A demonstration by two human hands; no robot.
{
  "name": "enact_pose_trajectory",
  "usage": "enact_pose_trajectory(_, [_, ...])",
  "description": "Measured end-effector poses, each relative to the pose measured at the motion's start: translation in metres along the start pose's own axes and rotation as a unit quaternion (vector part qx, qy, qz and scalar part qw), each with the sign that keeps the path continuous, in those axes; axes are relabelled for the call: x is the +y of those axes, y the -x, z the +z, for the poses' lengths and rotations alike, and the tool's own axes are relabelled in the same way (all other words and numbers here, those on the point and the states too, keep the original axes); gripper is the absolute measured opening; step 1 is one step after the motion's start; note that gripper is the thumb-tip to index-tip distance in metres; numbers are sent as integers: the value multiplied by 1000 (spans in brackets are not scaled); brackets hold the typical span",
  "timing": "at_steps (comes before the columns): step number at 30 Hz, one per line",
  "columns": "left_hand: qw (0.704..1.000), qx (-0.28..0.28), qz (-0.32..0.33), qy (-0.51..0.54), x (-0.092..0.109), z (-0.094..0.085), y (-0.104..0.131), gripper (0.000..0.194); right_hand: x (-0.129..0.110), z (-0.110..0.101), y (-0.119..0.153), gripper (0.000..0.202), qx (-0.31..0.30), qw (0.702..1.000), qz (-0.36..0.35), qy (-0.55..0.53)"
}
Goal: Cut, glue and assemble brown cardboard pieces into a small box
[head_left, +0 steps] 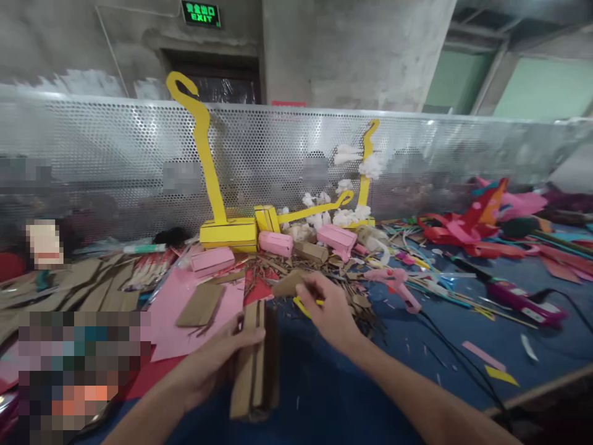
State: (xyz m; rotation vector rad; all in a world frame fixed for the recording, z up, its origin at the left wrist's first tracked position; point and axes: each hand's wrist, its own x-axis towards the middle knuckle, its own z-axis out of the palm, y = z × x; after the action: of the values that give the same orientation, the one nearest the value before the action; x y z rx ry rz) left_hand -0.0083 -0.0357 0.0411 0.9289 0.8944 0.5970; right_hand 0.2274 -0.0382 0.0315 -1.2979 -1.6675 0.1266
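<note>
Head view: blue table, perforated screen; left hand clasps cardboard box, right hand apparently cardboard scrap.

I log from my feed: cardboard box brown, dark lengthwise lines. Cardboard piece plain brown too. Tabletop navy blue. Paper sheet plain pink. Hook-topped figure bright yellow, dark seams at its base. Small box pink. Fluffy tufts white. One glue gun pale pink; second glue gun purple, white label. I read the metal panel as silver-grey, dotted with holes. Exit sign: green letters on black.
</note>
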Motion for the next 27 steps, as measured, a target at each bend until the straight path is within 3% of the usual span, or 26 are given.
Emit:
enact_pose_trajectory(2, [997,69,-14,19,5,-2,-2,42,1,-9,-3,23,17,999,12,29])
enact_pose_trajectory(4, [992,104,-4,66,12,-3,-4,36,1,-19,2,16,-15,999,0,44])
enact_pose_trajectory(8, [988,94,53,108,21,-2,-2,37,12,-56,41,18,-106,991,-2,82])
enact_pose_trajectory(9, [990,82,54,101,21,-1,-1,40,21,-71,52,15,-91,990,25,105])
enact_pose_trajectory(11, [995,58,38,67,18,1,1,49,46,-104,69,18,2,983,91,159])
enact_pose_trajectory(13, [999,40,18,26,14,3,2,54,78,-137,74,29,66,959,149,232])
enact_pose_trajectory(15, [1000,27,10,9,11,4,1,55,106,-160,67,33,80,938,170,291])
enact_pose_trajectory(16, [1000,24,9,8,10,4,1,55,117,-167,61,33,33,939,169,296])
enact_pose_trajectory(18, [1000,26,7,1,10,4,-1,56,132,-172,46,24,-15,940,168,295])
enact_pose_trajectory(20, [999,36,23,-18,8,1,-5,59,138,-170,32,30,-48,939,170,296])
enact_pose_trajectory(23, [997,43,68,-23,4,-4,-12,62,139,-165,18,35,-58,938,158,302])
enact_pose_trajectory(27, [997,52,62,-8,0,-7,-15,61,134,-165,11,35,-61,939,147,304])
